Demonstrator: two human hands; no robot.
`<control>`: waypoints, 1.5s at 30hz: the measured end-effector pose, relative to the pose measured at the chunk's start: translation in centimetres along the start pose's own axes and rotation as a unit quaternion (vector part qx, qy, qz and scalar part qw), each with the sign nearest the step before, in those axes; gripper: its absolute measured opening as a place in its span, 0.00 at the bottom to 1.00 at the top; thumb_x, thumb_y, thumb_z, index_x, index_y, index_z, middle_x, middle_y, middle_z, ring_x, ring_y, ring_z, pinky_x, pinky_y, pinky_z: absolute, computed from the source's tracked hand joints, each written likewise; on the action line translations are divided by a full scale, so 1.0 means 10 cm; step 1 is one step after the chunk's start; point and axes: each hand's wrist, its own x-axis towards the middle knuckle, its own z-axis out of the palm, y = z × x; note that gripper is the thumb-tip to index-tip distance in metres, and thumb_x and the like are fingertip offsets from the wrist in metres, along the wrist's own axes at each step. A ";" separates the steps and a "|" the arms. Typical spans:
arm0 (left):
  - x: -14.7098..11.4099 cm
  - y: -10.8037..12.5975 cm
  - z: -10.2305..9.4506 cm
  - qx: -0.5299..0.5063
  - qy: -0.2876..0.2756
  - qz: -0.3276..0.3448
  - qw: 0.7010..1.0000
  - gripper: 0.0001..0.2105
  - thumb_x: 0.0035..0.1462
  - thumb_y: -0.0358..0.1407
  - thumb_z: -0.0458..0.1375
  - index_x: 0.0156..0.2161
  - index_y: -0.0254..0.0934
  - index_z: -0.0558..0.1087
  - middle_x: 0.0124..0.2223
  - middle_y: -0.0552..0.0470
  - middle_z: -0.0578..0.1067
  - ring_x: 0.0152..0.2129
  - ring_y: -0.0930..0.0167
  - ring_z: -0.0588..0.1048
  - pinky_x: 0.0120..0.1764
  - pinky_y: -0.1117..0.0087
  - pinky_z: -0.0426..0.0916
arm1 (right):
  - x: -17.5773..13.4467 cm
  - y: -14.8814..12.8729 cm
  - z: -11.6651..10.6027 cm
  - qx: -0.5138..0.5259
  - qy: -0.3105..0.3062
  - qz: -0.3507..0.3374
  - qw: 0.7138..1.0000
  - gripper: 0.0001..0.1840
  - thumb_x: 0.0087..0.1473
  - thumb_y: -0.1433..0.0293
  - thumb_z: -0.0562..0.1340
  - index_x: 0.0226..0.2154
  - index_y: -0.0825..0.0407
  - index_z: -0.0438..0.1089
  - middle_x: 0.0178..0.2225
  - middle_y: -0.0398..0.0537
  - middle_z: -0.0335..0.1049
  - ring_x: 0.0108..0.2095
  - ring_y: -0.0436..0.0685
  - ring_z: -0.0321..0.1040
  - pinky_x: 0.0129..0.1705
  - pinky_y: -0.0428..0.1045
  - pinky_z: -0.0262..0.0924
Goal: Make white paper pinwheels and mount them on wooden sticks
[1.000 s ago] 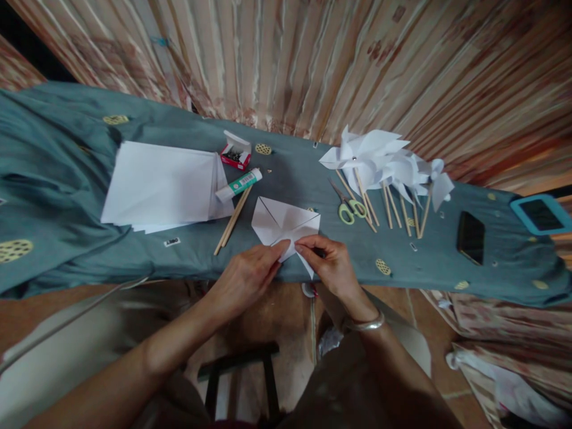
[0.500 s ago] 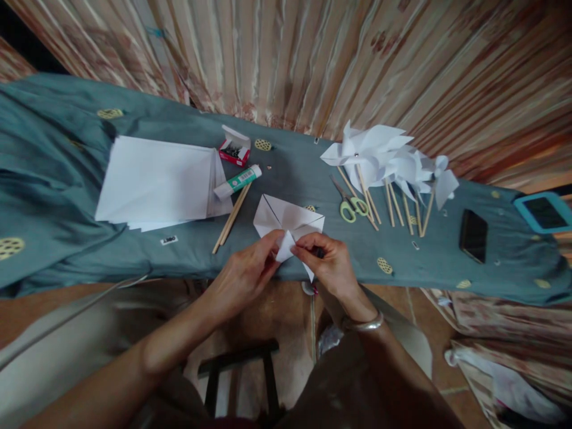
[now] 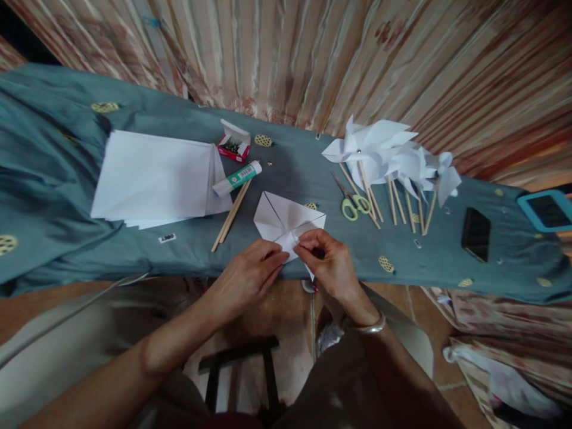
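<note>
Near the folded paper (image 3: pixel 288 215) lie sticks (image 3: pixel 231 217) and scissors (image 3: pixel 351 199) (green-handled).

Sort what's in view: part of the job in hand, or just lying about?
Likely in the job:
paper piece, between left hand and right hand
paper stack
loose sticks
glue stick
red box
scissors
pinwheels

Likely just lying about:
phone
blue-framed device

A diagonally slit piece of white paper (image 3: pixel 289 212) lies partly folded on green cloth (image 3: pixel 290 164).
</note>
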 end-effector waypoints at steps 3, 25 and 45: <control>0.00 0.01 0.00 0.002 -0.007 -0.001 1.000 0.10 0.65 0.31 0.51 0.46 0.35 0.74 0.41 0.45 0.74 0.39 0.67 0.73 0.41 0.65 0.73 | -0.02 -0.04 -0.01 -0.075 0.000 -0.041 0.996 0.01 0.54 0.69 0.63 0.32 0.49 0.72 0.27 0.43 0.75 0.29 0.53 0.70 0.34 0.48 0.63; 0.01 0.00 0.04 0.024 0.004 -0.006 1.000 0.11 0.66 0.32 0.48 0.45 0.31 0.72 0.40 0.45 0.74 0.37 0.67 0.73 0.40 0.66 0.73 | -0.04 -0.01 0.04 -0.271 0.033 -0.248 0.930 0.12 0.62 0.71 0.56 0.40 0.53 0.76 0.46 0.53 0.75 0.44 0.61 0.67 0.47 0.57 0.66; 0.01 0.01 0.05 0.055 -0.003 -0.007 0.998 0.11 0.66 0.31 0.47 0.43 0.31 0.72 0.40 0.45 0.73 0.36 0.67 0.73 0.39 0.66 0.73 | -0.03 0.06 0.08 -0.308 0.029 -0.275 0.910 0.14 0.62 0.72 0.54 0.43 0.53 0.75 0.54 0.55 0.69 0.50 0.63 0.63 0.49 0.58 0.66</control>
